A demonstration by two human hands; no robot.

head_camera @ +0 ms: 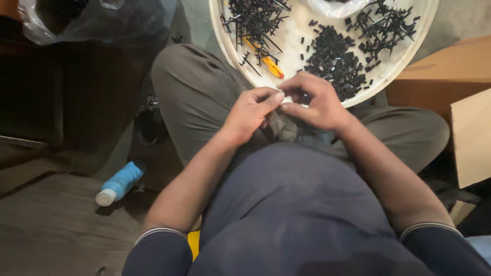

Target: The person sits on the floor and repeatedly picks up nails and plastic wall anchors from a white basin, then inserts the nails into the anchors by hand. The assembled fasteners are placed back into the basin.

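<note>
I sit cross-legged with a round white tray (pixel 404 61) resting on my knees. My left hand (pixel 249 112) and my right hand (pixel 313 101) meet at the tray's near rim, fingertips pinched together on a small part that is too tiny and hidden to make out clearly. On the tray lie a heap of small black pieces (pixel 335 61), two tangles of black branched plastic frames (pixel 255 20) (pixel 383 28), and an orange-handled tool (pixel 267 60) just beyond my left fingers.
A blue bottle with a white cap (pixel 120 183) lies on the floor at my left. A clear plastic bag (pixel 97 20) sits at the upper left. Cardboard boxes (pixel 460 87) stand at the right. Another clear bag (pixel 337 6) rests on the tray's far side.
</note>
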